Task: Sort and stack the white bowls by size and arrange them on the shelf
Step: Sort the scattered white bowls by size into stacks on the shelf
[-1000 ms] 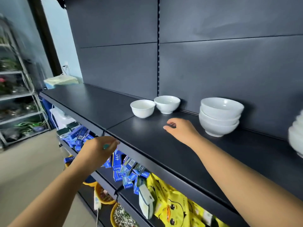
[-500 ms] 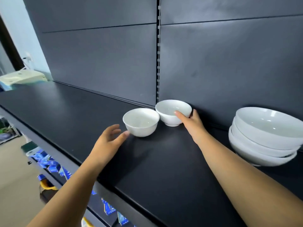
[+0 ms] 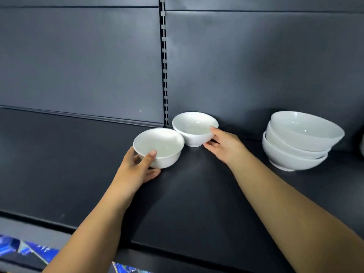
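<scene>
Dark shelf (image 3: 59,174): left hand (image 3: 136,170) pinches near bowl (image 3: 159,146), right hand (image 3: 226,142) far bowl (image 3: 194,127).

a dark matte shelf (image 3: 59,164) carries five plain white bowls, all mouth-up. toward the shelf's right end, three wide bowls sit nested in a stack (image 3: 295,142), the top one tilted. near the shelf's middle stand two small bowls, just beside each other: the back bowl (image 3: 194,127) close to the shelf's rear panel, gripped by the right hand (image 3: 226,144); the front bowl (image 3: 159,142) gripped by the left hand (image 3: 136,170).
</scene>
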Demonstrator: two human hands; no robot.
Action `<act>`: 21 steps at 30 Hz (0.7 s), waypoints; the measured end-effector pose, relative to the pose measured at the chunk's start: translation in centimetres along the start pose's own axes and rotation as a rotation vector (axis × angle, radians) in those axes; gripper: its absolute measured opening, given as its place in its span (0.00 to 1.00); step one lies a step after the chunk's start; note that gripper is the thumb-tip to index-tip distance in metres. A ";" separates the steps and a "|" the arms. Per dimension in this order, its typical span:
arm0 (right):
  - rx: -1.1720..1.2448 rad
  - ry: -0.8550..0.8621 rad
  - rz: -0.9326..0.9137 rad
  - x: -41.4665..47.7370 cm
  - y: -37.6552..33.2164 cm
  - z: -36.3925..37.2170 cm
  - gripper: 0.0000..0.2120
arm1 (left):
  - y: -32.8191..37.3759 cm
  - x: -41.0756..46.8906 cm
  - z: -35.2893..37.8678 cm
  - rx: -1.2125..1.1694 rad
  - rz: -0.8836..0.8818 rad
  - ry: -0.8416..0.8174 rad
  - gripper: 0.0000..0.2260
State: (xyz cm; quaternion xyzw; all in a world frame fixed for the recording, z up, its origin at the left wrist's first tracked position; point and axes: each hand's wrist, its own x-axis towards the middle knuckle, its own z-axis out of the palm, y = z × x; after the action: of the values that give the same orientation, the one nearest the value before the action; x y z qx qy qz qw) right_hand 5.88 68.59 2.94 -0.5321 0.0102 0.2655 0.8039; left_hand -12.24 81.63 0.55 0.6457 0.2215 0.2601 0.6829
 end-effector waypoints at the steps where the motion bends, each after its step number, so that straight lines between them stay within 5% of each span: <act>1: -0.004 0.029 -0.007 -0.6 0.0 0.2 0.07 | 0.0 0.0 -0.1 -0.017 -0.008 -0.009 0.16; 7: -0.018 0.153 -0.048 -4.2 0.0 -1.1 0.15 | 0.6 -0.2 -0.6 -0.094 -0.091 -0.034 0.11; 14: -0.026 0.225 -0.067 -11.2 1.1 -4.3 0.03 | 1.0 -0.4 -3.2 -0.083 -0.156 -0.156 0.08; 21: -0.156 0.199 -0.229 -16.6 3.9 -6.9 0.04 | 0.8 -1.5 -2.3 -0.050 -0.116 -0.227 0.09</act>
State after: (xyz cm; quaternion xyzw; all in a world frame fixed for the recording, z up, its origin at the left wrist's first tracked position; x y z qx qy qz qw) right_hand -8.22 56.90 1.64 -0.6143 0.0085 0.1183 0.7801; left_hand -14.95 82.44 1.18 0.6398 0.1732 0.1511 0.7333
